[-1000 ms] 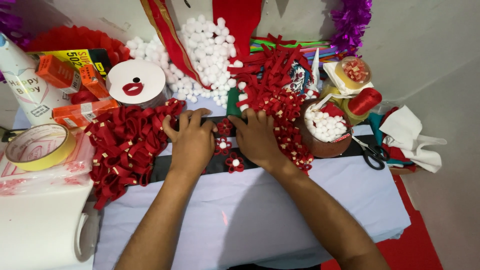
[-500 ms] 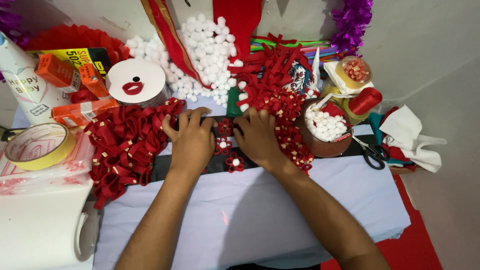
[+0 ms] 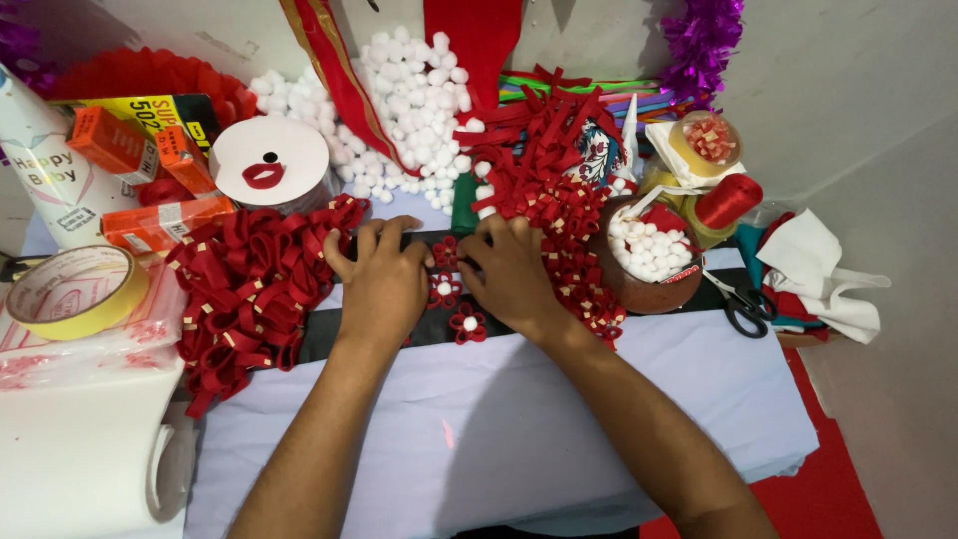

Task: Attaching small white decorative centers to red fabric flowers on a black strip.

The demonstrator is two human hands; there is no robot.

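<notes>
Both hands rest palm-down on the black strip point(image 3: 519, 324) at the bench's point(image 3: 479, 439) middle, as half a second earlier, so the pressing stage persists. The left hand point(image 3: 382, 282) and right hand point(image 3: 511, 274) lie with fingers spread flat, clamped on nothing. Three red felt flowers point(image 3: 446, 289) with white centres sit between them; red loops point(image 3: 244, 294) lie just left.
</notes>
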